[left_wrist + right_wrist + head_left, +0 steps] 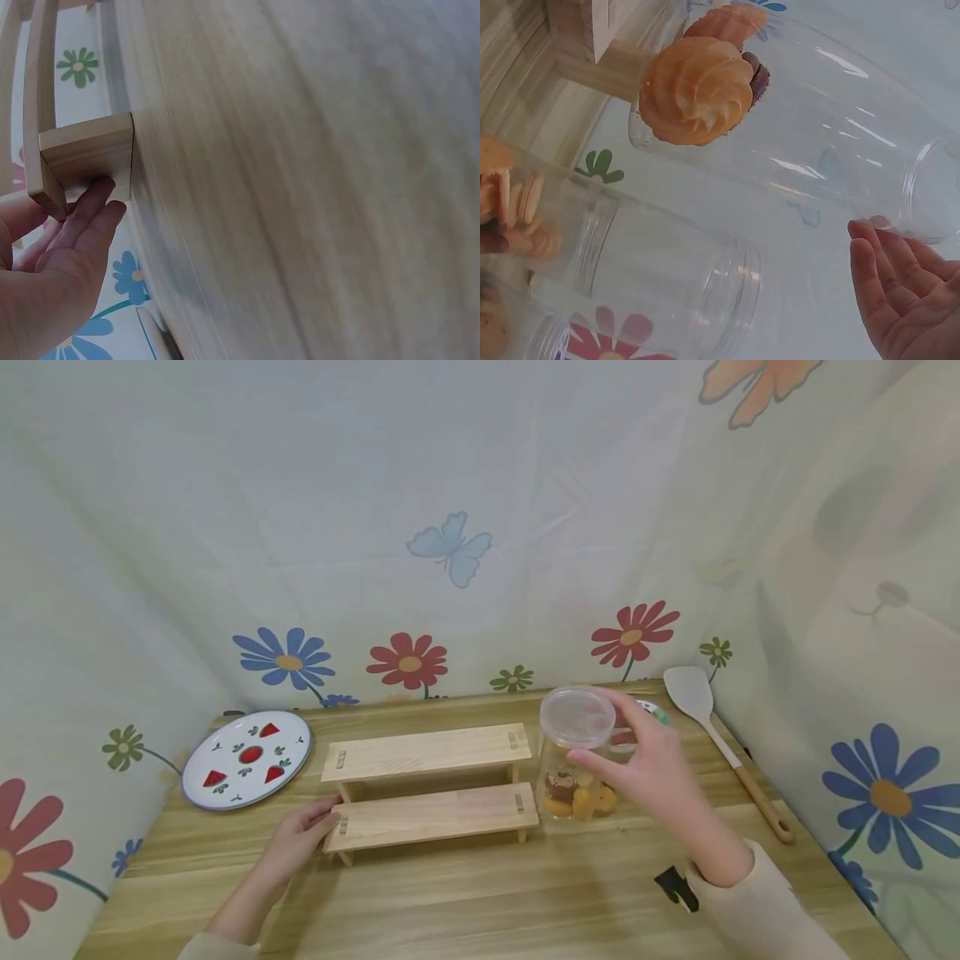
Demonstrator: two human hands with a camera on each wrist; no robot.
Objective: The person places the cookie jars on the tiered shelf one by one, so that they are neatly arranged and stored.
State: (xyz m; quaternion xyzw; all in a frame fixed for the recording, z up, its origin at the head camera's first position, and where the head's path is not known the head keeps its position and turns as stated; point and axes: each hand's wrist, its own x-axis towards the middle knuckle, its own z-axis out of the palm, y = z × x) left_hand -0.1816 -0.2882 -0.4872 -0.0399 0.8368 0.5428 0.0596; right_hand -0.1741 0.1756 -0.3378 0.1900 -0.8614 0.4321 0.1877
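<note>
A two-tier wooden shelf (435, 814) stands on the table. At its left end my left hand (294, 843) grips the lower board, the thumb above and the fingers below, beside a short leg (94, 154) in the left wrist view. A clear lidded jar (558, 764) with cookies at its bottom stands just right of the shelf. Around its upper right side my right hand (652, 764) is spread, thumb and fingers apart. The right wrist view shows the right hand (907, 292) with extended fingers at the clear jar (780, 120), near its lid end; firm contact cannot be told.
A round plate (246, 760) with red fruit pictures lies at the back left. On the right lies a spatula (723, 743) with a wooden handle. Other clear containers (667, 262) with cookies are near the jar. A black object (677, 888) is beside my right sleeve.
</note>
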